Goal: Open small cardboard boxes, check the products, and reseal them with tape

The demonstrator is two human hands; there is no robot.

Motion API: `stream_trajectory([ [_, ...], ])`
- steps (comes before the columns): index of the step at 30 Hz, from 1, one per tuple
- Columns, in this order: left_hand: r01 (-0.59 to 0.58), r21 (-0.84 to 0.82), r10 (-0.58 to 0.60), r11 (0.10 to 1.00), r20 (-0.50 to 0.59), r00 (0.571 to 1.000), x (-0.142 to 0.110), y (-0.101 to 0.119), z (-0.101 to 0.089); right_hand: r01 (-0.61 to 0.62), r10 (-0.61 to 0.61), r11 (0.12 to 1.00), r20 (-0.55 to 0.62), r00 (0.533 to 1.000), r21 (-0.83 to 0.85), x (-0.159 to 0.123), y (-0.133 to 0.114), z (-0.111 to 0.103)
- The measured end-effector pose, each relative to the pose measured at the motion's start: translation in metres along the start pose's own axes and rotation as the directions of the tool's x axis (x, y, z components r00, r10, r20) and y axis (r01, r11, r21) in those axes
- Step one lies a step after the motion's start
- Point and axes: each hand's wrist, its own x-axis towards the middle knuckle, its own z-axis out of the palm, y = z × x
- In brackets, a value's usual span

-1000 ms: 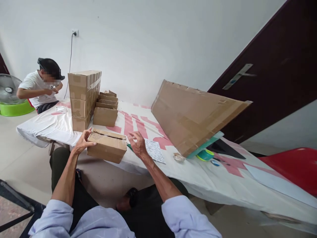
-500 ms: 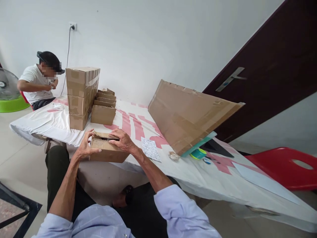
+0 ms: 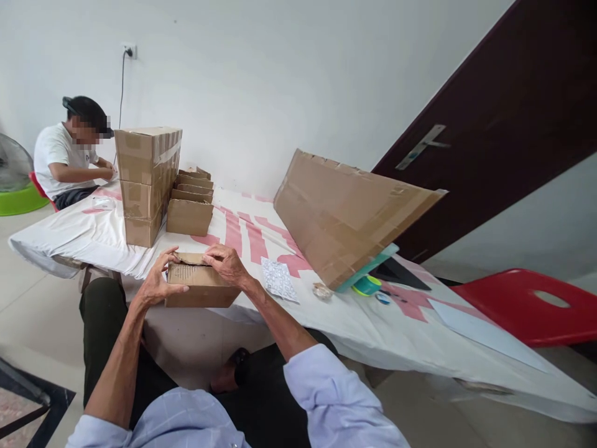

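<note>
A small brown cardboard box (image 3: 200,295) sits at the near edge of the table, directly in front of me. My left hand (image 3: 161,281) is closed around its left end, with the thumb along the front and the fingers at the back corner. With bent fingers, my right hand (image 3: 227,264) grips the top flap (image 3: 190,257) near the right end of the box. Its fingertips are partly hidden behind the flap's edge. To the right of the box lies a grey-and-white patterned sheet (image 3: 278,279).
Stacked closed boxes (image 3: 138,199) and a row of open cartons (image 3: 189,216) stand at the left. A large cardboard panel (image 3: 345,214) leans at the right, near a roll of tape (image 3: 366,285) and a red chair (image 3: 522,305). Another person (image 3: 69,155) sits at the far left.
The dark gap in the box top has closed over, and my right fingers have shifted to the flap's edge. The other person's hands have come down to the table.
</note>
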Motion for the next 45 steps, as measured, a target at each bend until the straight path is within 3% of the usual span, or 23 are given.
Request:
stream_trajectory([
  [7,-0.037,0.036,0.037,0.999,0.007,0.999,-0.001,-0.002,-0.001,-0.208,0.209,0.974,-0.002,0.978,0.091,0.001,0.001,-0.003],
  [9,-0.031,0.027,0.031,0.999,0.009,0.999,-0.001,-0.002,-0.001,-0.196,0.195,0.977,0.019,0.981,0.083,0.0,0.002,-0.005],
  [15,-0.004,0.012,0.004,1.0,0.012,1.0,-0.001,-0.001,-0.001,0.044,-0.025,0.989,0.132,0.991,-0.144,0.0,0.006,-0.008],
  [23,-0.009,0.031,0.008,0.999,0.013,1.0,0.001,-0.005,-0.001,0.066,-0.054,0.988,0.089,0.995,-0.136,0.007,0.007,-0.005],
  [36,0.003,0.052,-0.004,0.999,0.018,1.0,0.003,-0.004,-0.003,0.009,-0.005,0.999,0.092,0.996,-0.039,0.019,-0.002,-0.008],
  [45,-0.003,0.086,0.003,0.996,0.004,1.0,0.006,-0.005,-0.005,-0.193,0.193,0.978,0.013,0.981,0.08,0.019,-0.004,-0.019],
])
